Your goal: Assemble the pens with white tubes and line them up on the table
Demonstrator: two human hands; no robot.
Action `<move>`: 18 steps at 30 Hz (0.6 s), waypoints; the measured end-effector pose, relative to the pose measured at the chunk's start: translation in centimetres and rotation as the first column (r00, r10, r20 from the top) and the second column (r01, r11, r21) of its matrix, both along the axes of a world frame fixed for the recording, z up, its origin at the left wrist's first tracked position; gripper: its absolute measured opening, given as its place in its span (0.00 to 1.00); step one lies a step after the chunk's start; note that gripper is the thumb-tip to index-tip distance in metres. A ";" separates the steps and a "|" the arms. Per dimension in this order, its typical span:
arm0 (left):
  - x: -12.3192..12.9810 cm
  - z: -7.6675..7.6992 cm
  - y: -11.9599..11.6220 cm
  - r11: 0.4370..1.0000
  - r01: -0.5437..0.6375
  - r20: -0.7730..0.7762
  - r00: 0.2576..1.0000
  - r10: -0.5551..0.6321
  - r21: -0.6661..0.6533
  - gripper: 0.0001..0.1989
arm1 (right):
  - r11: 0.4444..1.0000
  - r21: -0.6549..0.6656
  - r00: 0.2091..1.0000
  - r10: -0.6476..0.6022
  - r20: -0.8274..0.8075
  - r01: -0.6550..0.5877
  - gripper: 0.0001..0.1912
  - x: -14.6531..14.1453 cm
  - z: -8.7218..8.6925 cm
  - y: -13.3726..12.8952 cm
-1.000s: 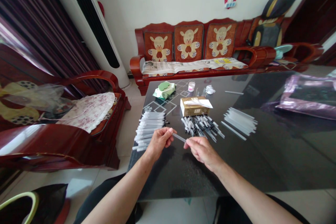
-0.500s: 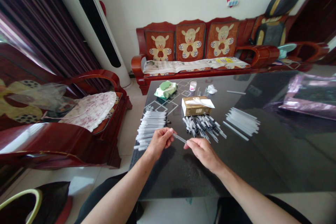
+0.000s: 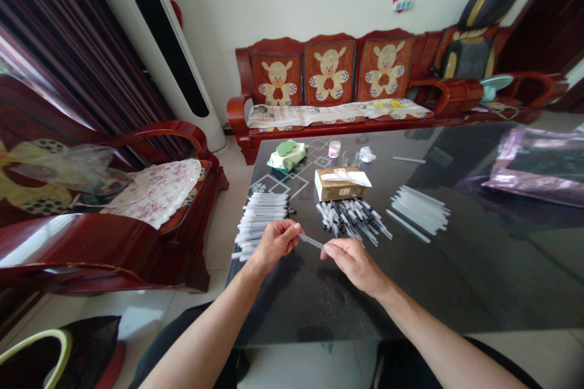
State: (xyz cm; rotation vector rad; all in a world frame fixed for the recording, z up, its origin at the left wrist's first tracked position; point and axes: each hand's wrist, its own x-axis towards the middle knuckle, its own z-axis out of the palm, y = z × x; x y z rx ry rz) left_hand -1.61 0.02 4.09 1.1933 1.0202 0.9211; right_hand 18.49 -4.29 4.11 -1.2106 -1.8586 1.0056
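A thin translucent tube (image 3: 311, 242) is stretched between my two hands above the dark table. My left hand (image 3: 279, 242) pinches its left end, and my right hand (image 3: 349, 258) pinches its right end. Beside my left hand lies a stack of whitish pens (image 3: 260, 219) with dark tips. Beyond my hands, a loose pile of black-and-clear pen parts (image 3: 353, 217) rests in front of a gold tissue box (image 3: 343, 185). To the right is a heap of frosted tubes (image 3: 420, 209).
The dark glossy table (image 3: 410, 292) also carries green wipes (image 3: 287, 155), a small jar (image 3: 334, 149), crumpled tissue (image 3: 367, 154), a single tube (image 3: 409, 160) and a purple plastic package (image 3: 538, 167). A wooden armchair (image 3: 182, 243) stands left, a sofa (image 3: 328, 127) behind.
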 end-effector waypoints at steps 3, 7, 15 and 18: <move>-0.1 0.2 0.0 1.000 0.013 -0.010 1.000 -0.013 0.011 0.20 | 1.000 0.000 1.000 -0.010 0.004 0.010 0.22 0.0 0.1 0.0; 0.2 -0.1 -0.1 1.000 -0.013 0.016 1.000 0.013 0.006 0.20 | 0.998 0.052 0.998 -0.040 0.042 0.037 0.21 -0.2 0.0 -0.3; 1.2 -1.0 -0.9 0.992 -0.125 0.080 0.989 0.126 -0.011 0.18 | 0.991 0.111 0.991 -0.084 0.105 0.072 0.19 -0.7 -0.1 -1.0; 1.6 -1.0 -1.2 0.989 -0.145 0.097 0.985 0.142 0.028 0.17 | 0.995 -0.015 0.994 -0.096 -0.048 0.096 0.20 -0.7 -0.3 -0.8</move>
